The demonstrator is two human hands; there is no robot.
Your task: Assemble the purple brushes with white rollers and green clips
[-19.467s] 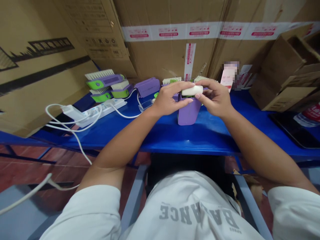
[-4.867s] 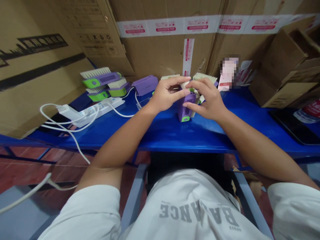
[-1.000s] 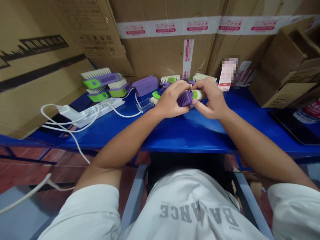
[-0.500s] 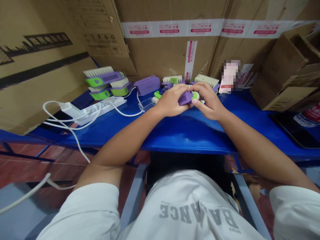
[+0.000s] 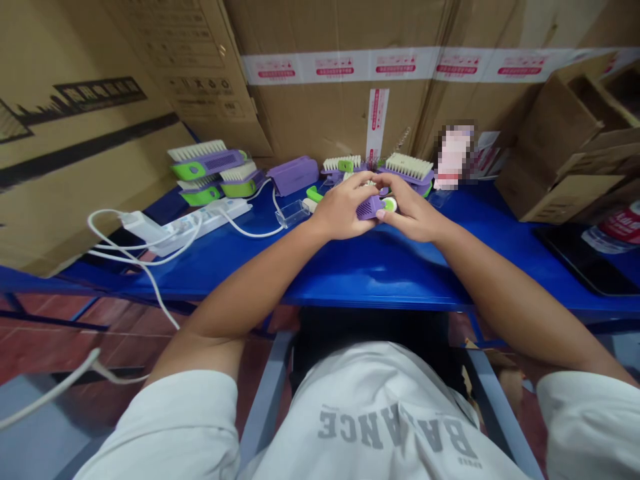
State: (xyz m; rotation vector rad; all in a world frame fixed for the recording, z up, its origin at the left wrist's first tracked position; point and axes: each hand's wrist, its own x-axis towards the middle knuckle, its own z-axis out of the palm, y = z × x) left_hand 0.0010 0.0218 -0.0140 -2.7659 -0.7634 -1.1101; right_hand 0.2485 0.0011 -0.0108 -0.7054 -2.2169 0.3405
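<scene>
My left hand (image 5: pixel 341 212) and my right hand (image 5: pixel 411 213) meet over the blue table (image 5: pixel 350 267), both closed round a small purple and green brush device (image 5: pixel 373 206). Its purple vented body and a white-green end show between my fingers. The device is low, just above or on the table top. Behind my hands lie more purple and green brushes (image 5: pixel 406 169) with pale bristles up.
A stack of brushes (image 5: pixel 213 170) and a purple case (image 5: pixel 293 175) sit at the back left, by a white power strip (image 5: pixel 200 220) with cables and a clear plastic holder (image 5: pixel 291 212). Cardboard boxes (image 5: pixel 325 80) wall the back. A black phone (image 5: pixel 583 257) lies at the right.
My hands have lowered the device from in front of me down to the table top and closed tighter round it; earlier the device stood upright on end.
</scene>
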